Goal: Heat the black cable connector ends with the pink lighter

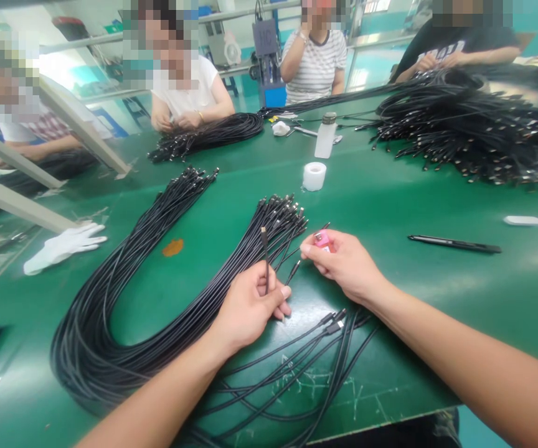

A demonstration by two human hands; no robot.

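My left hand (pixel 254 298) pinches a black cable (pixel 264 261) near its metal-tipped connector, which points up. A second cable connector (pixel 293 271) sticks out by its fingers. Just to the right, my right hand (pixel 344 261) is closed around a small pink object (pixel 323 239) with a metal end; its kind is partly hidden by the fingers. Behind and left of my hands, a thick bundle of black cables (pixel 161 342) lies in a U shape, both sets of connectors pointing away from me. Several loose cables (pixel 292 354) lie below my hands, near the table's front edge.
On the green table (pixel 437 298) lie a black pen (pixel 454 244), a white glove (pixel 66 247), a white tape roll (pixel 314 177) and a bottle (pixel 325 137). A large cable pile (pixel 465 130) fills the back right. Several people sit across the table, and slanted metal bars (pixel 21 196) stand left.
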